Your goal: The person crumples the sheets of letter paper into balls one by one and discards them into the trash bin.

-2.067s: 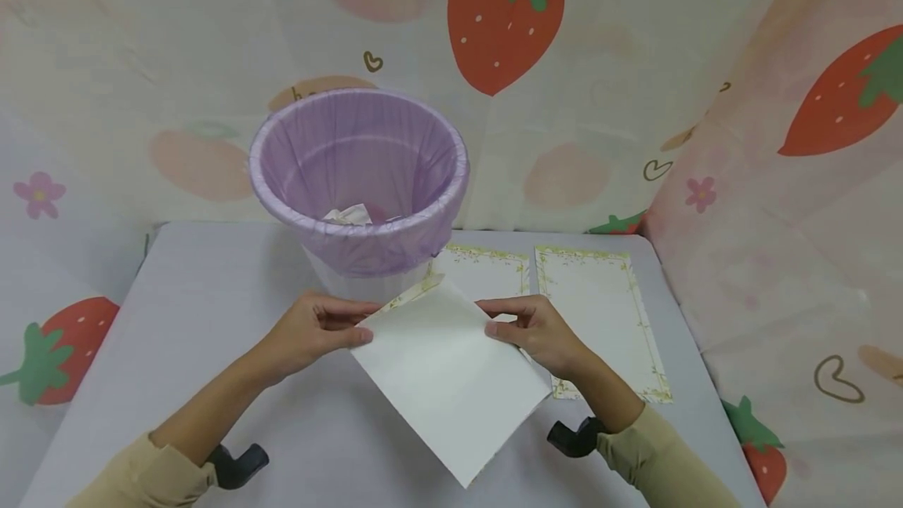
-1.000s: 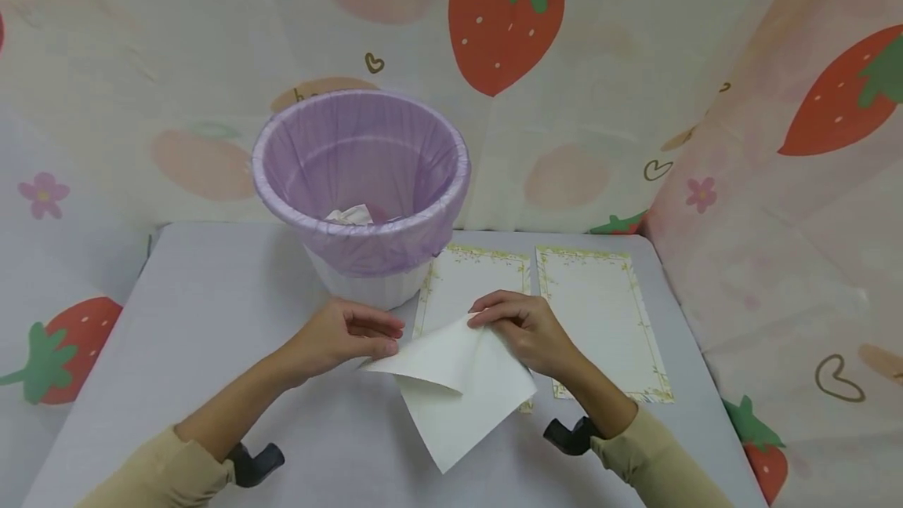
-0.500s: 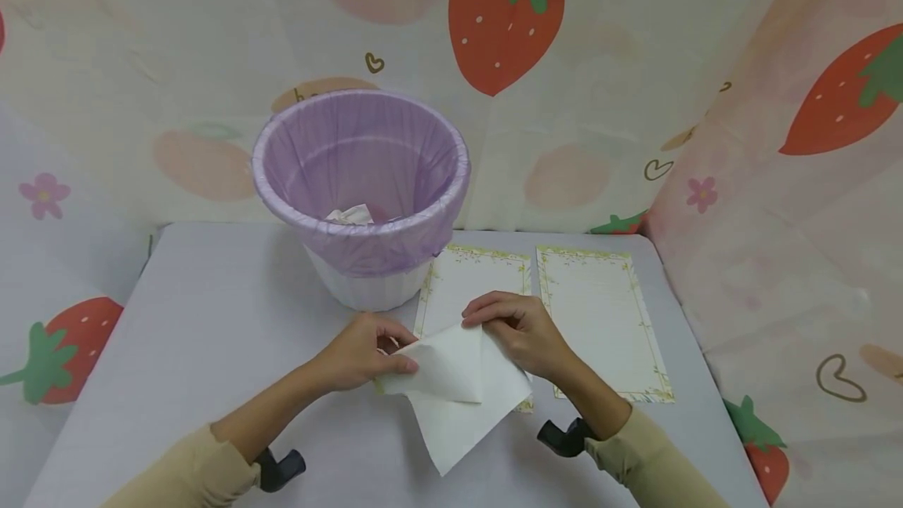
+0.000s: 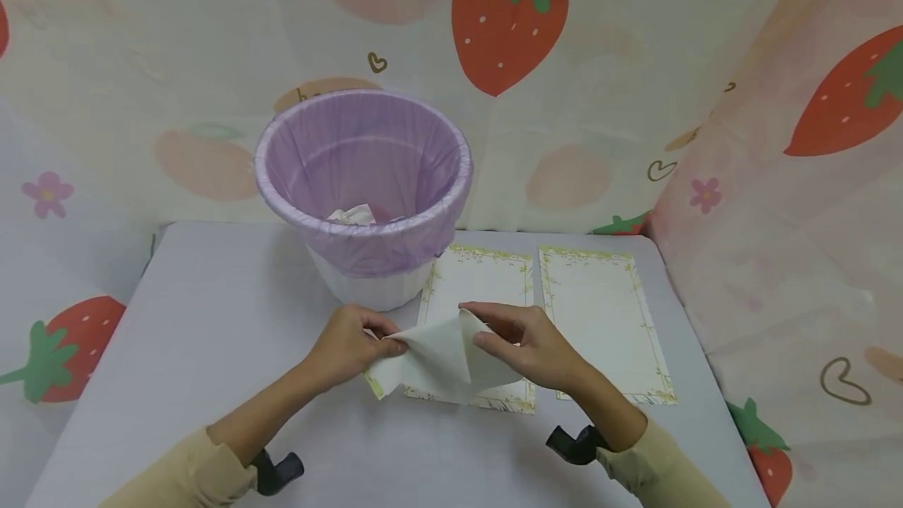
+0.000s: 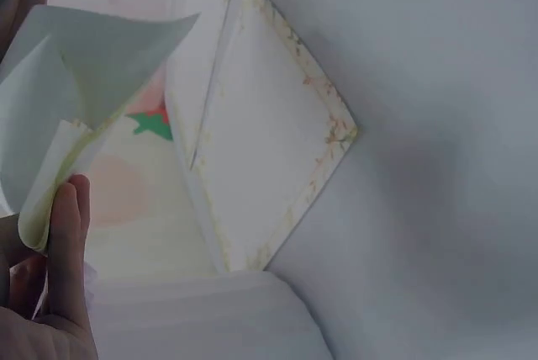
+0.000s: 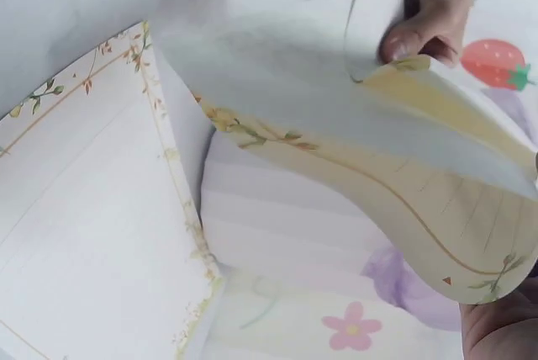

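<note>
Between both hands hangs a sheet of paper [image 4: 430, 355], blank white on the side facing up, with a patterned floral border on its other side, as the right wrist view shows. It is folded over and bent. My left hand [image 4: 349, 345] pinches its left end between thumb and fingers; a bordered corner sticks out below. At the other end my right hand [image 4: 542, 345] holds the paper, thumb in front and fingers behind its upper edge. In the right wrist view the paper [image 6: 336, 116] curves in a loop, its lined printed face visible.
Behind the hands stands a white bin with a purple liner [image 4: 374, 253]; some white scraps [image 4: 355, 215] lie inside. Two floral-bordered sheets lie on the table, one near sheet [image 4: 480, 281] partly under the held paper, and one right-hand sheet [image 4: 600, 312]. Strawberry-print cloth [image 4: 600, 61] hangs around the table.
The sheet was spread out as a wide diamond; it has been folded over and drawn into a smaller, bent bundle. My left hand has moved right, and its lower corner no longer hangs down.
</note>
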A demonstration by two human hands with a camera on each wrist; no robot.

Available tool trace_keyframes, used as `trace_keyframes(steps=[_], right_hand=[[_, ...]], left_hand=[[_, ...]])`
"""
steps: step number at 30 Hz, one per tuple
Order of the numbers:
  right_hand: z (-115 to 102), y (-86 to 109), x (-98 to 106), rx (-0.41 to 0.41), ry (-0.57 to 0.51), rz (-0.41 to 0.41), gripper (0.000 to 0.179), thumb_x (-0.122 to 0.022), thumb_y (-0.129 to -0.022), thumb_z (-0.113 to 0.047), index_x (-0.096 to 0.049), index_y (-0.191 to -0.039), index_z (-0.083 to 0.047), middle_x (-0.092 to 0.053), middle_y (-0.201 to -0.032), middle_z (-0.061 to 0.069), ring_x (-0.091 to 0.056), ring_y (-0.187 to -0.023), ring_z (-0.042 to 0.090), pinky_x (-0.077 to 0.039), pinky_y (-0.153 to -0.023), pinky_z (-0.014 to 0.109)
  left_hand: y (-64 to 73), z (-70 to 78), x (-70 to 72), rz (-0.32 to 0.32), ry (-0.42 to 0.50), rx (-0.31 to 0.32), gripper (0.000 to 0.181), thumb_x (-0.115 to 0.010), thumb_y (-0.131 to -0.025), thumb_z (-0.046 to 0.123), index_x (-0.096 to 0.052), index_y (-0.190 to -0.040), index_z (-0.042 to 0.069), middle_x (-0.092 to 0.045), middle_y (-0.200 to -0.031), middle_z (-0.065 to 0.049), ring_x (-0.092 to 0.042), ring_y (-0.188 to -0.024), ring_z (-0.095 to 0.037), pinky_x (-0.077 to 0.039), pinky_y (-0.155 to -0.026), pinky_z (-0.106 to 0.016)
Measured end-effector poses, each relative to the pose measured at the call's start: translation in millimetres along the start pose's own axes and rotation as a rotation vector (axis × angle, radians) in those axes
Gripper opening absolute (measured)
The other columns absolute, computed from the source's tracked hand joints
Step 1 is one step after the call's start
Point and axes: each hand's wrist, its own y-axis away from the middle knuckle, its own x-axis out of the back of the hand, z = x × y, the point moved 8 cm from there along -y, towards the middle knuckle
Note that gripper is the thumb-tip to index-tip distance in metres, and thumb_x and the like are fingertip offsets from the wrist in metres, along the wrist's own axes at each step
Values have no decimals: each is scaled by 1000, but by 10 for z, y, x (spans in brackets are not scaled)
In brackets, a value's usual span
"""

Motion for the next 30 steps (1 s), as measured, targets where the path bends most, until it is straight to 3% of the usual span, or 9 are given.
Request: trace_keyframes(steps=[5,10,14,18,23,26,30], right_hand=[[-13,29,18,-37,20,-29,31,-59,-100,-5,-63,-129,3,-69,-120,14,-71,-92,19,-60,-72,35],[-17,2,52,-107,95,26,36,-62,-99,-10,-61,-134,-1,-73,-108,12,-72,-87,15,-59,-69,31],[-11,-29,44,-136,25,18,46,-59,-100,-9,-52,-146,-16,-66,-126,9,-72,-88,19,-60,-67,35],[-30,-29,-24,-119,-151,-114,47,-51,-103,-4,-47,-149,-12,-54,-142,12,-71,-85,22,-60,-69,43],[-128,-24,-127,-43,-313,-241,57,-48,-96,11,-39,-151,-3,-42,-153,13,-69,-103,30,-59,-77,48],[-142,-39,-177,-9,-299,-254,64,-59,-93,11,-38,-152,-4,-36,-158,9,-69,-102,29,-58,-80,46],[-156,-69,-184,54,-194,-211,59,-69,-90,4,-48,-145,-1,-46,-150,13,-70,-97,25,-60,-75,42]], left_hand=[[5,-7,38,37,16,47,6,-83,-78,6,-77,-76,4,-71,-74,-3,-62,-63,-13,-51,-54,-24],[7,-28,56,92,25,87,6,-82,-78,3,-77,-78,2,-70,-73,-4,-62,-64,-13,-50,-54,-24],[13,-21,48,112,38,95,7,-82,-77,3,-76,-79,0,-70,-73,-5,-62,-64,-14,-51,-54,-25],[7,-17,52,107,45,118,8,-82,-77,3,-76,-80,-1,-70,-73,-5,-61,-64,-13,-51,-55,-24],[-3,-7,62,81,69,139,11,-81,-77,5,-75,-82,-3,-69,-71,-5,-59,-62,-13,-48,-52,-25],[-6,-5,56,71,84,140,11,-81,-76,5,-75,-81,-3,-68,-70,-5,-57,-60,-12,-47,-50,-25],[-3,-2,42,71,86,130,10,-81,-76,3,-75,-79,-3,-68,-68,-4,-58,-60,-12,-47,-51,-24]])
